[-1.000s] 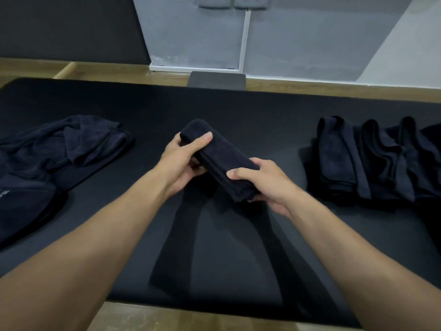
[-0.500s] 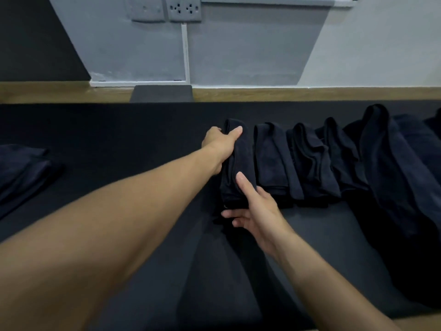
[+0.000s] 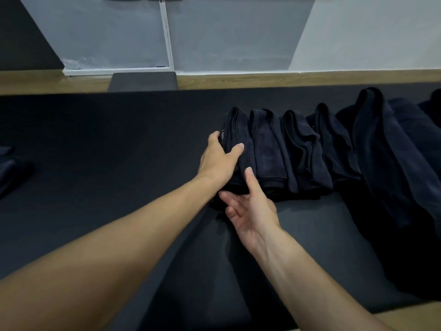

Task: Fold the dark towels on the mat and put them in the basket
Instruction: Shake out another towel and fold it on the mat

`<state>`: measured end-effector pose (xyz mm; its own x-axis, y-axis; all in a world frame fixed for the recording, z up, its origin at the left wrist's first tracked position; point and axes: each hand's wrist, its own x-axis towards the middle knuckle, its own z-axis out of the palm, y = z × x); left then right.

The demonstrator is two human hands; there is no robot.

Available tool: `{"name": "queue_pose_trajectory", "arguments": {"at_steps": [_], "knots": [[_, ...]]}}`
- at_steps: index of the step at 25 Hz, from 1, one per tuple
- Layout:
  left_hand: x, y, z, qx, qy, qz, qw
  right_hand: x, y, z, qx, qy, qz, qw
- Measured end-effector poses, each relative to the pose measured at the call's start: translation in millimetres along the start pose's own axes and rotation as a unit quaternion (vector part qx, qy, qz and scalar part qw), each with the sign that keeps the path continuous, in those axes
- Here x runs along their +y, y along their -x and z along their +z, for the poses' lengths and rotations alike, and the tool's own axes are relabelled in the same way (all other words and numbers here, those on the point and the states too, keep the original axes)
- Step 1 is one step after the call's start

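Left hand (image 3: 219,156) grips the folded towel (image 3: 238,130), leftmost in the row on the mat (image 3: 119,139). Right hand (image 3: 250,206) is relaxed, palm up, at its near end. Soft, light, floppy; best pinched across all layers mid-length. Basket not visible.

On black mat (image 3: 119,144): leftmost folded towel (image 3: 236,130), dark navy, a narrow bundle lying lengthwise front to back, pressed against its neighbour. The left hand (image 3: 218,161) grips its left flank, thumb on top. The right hand (image 3: 253,211) is palm-up at its near end, fingers loose. Other folded towels (image 3: 300,151) are packed side by side to the right. Further dark towels (image 3: 9,170) sit at the mat's far left, only partly visible.
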<state>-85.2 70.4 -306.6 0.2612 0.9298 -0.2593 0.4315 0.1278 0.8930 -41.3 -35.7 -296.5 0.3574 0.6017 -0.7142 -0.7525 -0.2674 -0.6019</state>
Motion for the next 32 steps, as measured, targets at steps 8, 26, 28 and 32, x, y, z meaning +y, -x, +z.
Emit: {"name": "queue_pose_trajectory", "arguments": {"at_steps": [8, 26, 28, 32], "knots": [[-1, 1, -13, -0.025, -0.093, 0.014, 0.995, -3, 18, 3, -0.021, 0.176, -0.056, 0.982], [-15, 41, -60, -0.086, 0.042, -0.029, 0.995, 9, 25, 49, -0.036, 0.322, -0.304, 0.896], [-18, 39, -59, -0.072, 0.037, -0.027, 0.996, 8, 25, 45, -0.045, 0.330, -0.309, 0.891], [-27, 42, -72, -0.023, 0.015, -0.020, 0.999, 20, 19, 51, -0.082, 0.357, -0.299, 0.881]]}}
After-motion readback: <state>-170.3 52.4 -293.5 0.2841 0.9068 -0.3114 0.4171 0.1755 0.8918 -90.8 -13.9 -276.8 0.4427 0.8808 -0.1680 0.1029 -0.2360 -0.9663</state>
